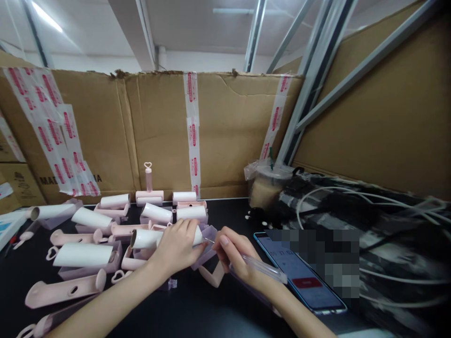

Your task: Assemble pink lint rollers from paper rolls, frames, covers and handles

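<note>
White roll point(150, 238) gripped from above by left hand point(176, 249) — long axis left-right, open tube end pointing away to left, near end at right hand's fingertips. Clear pen-like tool point(262, 267) pinched in right hand point(234, 256), tip aimed left at roll end, touching or just short — cannot be told. Pink handle point(213, 278) lying just below both hands. Phone point(299, 274) just right of right wrist.

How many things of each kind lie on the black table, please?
White rolls: 8, one under the left hand
Pink handle standing upright: 1
Phone: 1
Lidded drink cup: 1
Clear pen in the right hand: 1
Total: 12
</note>
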### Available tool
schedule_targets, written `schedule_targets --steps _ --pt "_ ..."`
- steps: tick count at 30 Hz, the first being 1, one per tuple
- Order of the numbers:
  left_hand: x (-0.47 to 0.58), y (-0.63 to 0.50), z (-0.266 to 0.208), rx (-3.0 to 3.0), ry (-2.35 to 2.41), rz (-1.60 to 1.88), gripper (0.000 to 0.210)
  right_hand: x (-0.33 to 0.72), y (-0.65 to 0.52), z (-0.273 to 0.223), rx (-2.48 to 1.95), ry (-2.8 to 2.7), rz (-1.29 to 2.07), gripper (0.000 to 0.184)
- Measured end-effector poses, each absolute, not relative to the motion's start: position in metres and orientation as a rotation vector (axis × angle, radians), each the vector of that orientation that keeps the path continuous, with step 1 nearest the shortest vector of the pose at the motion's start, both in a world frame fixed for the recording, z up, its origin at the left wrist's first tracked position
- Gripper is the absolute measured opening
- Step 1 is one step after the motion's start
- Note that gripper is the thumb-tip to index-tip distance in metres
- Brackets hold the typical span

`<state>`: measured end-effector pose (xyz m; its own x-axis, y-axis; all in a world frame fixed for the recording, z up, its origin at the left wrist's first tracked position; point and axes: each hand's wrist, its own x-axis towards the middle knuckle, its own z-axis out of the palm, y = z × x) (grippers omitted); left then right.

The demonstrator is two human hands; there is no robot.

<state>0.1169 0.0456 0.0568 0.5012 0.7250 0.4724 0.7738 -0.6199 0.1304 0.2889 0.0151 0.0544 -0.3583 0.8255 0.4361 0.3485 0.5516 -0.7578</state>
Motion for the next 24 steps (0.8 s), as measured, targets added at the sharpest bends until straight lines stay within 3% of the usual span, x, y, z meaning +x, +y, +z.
schedule_targets --steps 9,15,19,24 --pt "0.115 0.05 0.05 -2.674 -1.307 -0.689 0.034 0.282 0.021 0.05 -1.051 -1.918 0.816 0.029" --pt "0.112 0.05 0.058 -2.66 -1.319 -0.601 0.046 0.286 0.028 0.051 -1.195 -1.947 0.513 0.027" --pt "0.107 0.052 0.074 -2.693 -1.308 -1.026 0.045 0.298 0.032 0.052 -1.165 -1.784 0.511 0.031" --pt "0.104 0.064 0.086 -2.527 -1.681 -2.086 0.052 0.298 0.027 0.053 -0.946 -1.514 0.76 0.032"
